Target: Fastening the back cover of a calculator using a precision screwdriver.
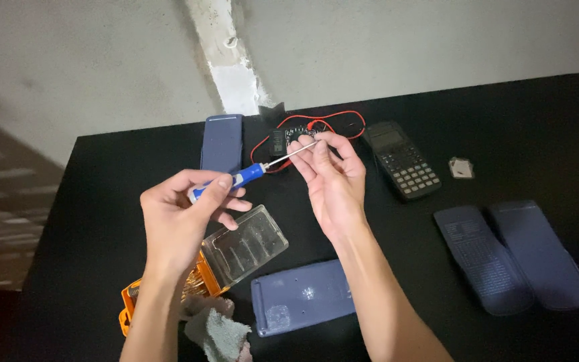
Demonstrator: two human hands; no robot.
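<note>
The left hand (179,218) grips the blue handle of a small precision screwdriver (249,174), fingers curled around it and thumb laid along the top. The steel shaft slants up to the right, and its tip ends at the fingertips of the right hand (330,177). That hand is held palm toward the camera with its fingers bunched, thumb and forefinger pinching at the shaft's tip; whether a bit or screw sits between them is too small to tell. Both hands hover above a black table (504,127).

Just beyond the right hand, on the far side of the table, lies a small dark circuit board (291,136) with looping red wires (343,121). Left of it lies an upright blue calculator cover (222,142). To the right of the board rests a dark scientific calculator (402,161), tilted, keys up. Further right sits a small pale square part (461,168).

Near the left forearm, an orange bit case (196,281) stands open, its clear plastic lid (249,246) swung to the right. A grey cloth (217,332) lies crumpled at the near edge beside it. Just right of the cloth lies a blue calculator back panel (303,295), inner face up. At the right, 2 dark blue slide covers (510,258) lie side by side, touching.
</note>
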